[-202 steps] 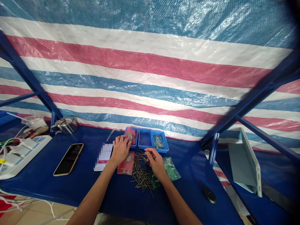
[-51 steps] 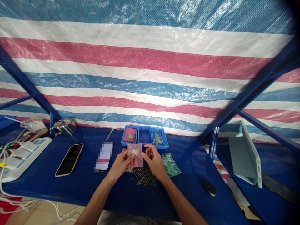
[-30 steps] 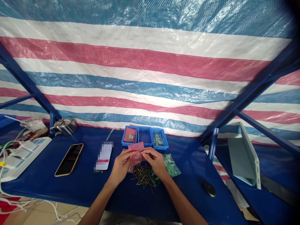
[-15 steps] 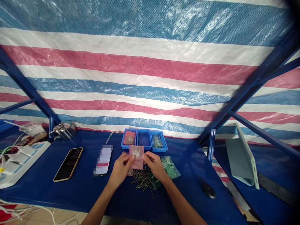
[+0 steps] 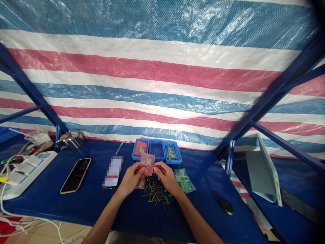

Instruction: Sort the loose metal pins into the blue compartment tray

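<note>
Between my two hands is a small pink plastic bag (image 5: 147, 164) with pale small pieces inside, raised over the table and tilted. My left hand (image 5: 130, 179) pinches its left lower side between thumb and fingers. At the right edge of the bag, my right hand (image 5: 165, 173) has its thumb and fingers closed on the border. Below the hands lies a heap of thin dark metal rods (image 5: 154, 194), too small to name exactly. Green-tinted bags (image 5: 185, 181) with pale pieces lie beside my right wrist. Another pinkish bag (image 5: 140, 183) is partly hidden under my left hand.
Behind the hands stand a left blue bin (image 5: 134, 158) with a pink bag, a middle bin (image 5: 156, 149) and a right bin (image 5: 179, 160) with green bags. Phones (image 5: 76, 175), a pen (image 5: 119, 148), a power strip (image 5: 33, 174), a metal pot (image 5: 74, 139) and a black mouse-like object (image 5: 226, 206) surround them.
The pink bag has tilted, with its lower edge drawn up and its shape shorter. Both hands have shifted slightly upward with it. The view has moved a little.
</note>
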A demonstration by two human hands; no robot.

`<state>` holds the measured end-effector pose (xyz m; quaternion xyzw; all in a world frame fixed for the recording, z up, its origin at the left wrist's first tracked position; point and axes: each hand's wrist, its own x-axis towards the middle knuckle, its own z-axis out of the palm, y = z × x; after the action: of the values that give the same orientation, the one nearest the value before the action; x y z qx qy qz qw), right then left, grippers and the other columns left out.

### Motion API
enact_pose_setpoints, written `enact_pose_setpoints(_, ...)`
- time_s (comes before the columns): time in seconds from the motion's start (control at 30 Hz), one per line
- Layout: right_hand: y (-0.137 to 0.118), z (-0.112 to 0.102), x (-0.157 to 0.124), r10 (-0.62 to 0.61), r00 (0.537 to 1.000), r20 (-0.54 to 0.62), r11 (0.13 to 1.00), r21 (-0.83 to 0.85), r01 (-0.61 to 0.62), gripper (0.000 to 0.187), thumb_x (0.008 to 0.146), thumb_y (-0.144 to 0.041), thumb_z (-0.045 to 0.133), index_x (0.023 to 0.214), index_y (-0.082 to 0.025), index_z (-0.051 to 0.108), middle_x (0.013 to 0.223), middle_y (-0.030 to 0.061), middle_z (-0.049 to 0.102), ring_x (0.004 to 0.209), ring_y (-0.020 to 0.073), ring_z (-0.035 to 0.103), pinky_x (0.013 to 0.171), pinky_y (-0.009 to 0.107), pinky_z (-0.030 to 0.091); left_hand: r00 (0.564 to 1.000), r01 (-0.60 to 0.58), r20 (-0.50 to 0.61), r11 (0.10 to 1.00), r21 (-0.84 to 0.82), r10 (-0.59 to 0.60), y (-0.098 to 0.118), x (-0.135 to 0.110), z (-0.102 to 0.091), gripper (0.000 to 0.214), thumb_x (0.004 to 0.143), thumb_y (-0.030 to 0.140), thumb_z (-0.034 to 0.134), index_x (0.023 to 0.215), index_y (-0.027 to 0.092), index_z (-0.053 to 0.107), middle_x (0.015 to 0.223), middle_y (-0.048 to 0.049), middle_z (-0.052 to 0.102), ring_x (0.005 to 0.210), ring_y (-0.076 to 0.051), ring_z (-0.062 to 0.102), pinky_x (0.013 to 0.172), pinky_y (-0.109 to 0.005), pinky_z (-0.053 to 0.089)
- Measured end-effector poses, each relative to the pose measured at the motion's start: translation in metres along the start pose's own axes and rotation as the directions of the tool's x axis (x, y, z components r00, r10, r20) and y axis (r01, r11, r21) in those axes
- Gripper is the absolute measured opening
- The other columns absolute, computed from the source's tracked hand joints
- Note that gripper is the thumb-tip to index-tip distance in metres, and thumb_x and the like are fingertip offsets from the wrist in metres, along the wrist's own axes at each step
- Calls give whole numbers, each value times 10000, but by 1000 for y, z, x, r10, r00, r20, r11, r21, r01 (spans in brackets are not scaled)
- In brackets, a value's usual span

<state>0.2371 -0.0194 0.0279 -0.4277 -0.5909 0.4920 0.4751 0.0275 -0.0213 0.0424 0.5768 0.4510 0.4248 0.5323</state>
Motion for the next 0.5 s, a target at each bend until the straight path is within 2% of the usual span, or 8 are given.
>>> enact_pose_setpoints(0.13, 3, -1, 1, 9, 1000, -17, 999, 37, -8, 290, 972, -500, 634, 1008, -213, 648, 782, -16, 604, 551, 113, 483, 499, 234, 410, 997, 2, 82, 999, 38, -5, 6, 0, 0, 448, 920, 570, 680, 1089, 157, 721, 966, -76, 733, 864, -218, 670, 789, -301, 523)
enact_pose_setpoints(0.3, 7, -3, 2, -12, 999, -35, 999, 29, 13, 295, 975, -506, 637, 938, -213, 624, 730, -40, 530, 558, 115, 474, 519, 240, 407, 989, -88, 130, 983, 162, 67, 0, 1, 0, 381, 982, 520, 612, 985, 150, 707, 899, -43, 695, 796, -185, 615, 723, -261, 457)
enact_pose_setpoints(0.4, 6, -2, 1, -27, 999, -28, 999, 29, 28, 293, 988, -511, 618, 984, -218, 632, 752, -32, 561, 563, 119, 486, 531, 248, 412, 993, -116, 38, 962, 248, 110, -2, 7, 0, 380, 996, 515, 588, 909, 156, 676, 821, -11, 639, 740, -164, 562, 676, -244, 417)
enact_pose_setpoints(0.5, 4, -1, 0, -18, 999, -28, 999, 47, 19, 301, 1014, -513, 577, 1068, -223, 638, 815, -9, 624, 559, 118, 500, 529, 254, 405, 974, -145, -125, 943, 298, 189, 2, 25, -4, 385, 986, 526, 594, 868, 164, 650, 720, 22, 566, 666, -149, 512, 634, -241, 385)
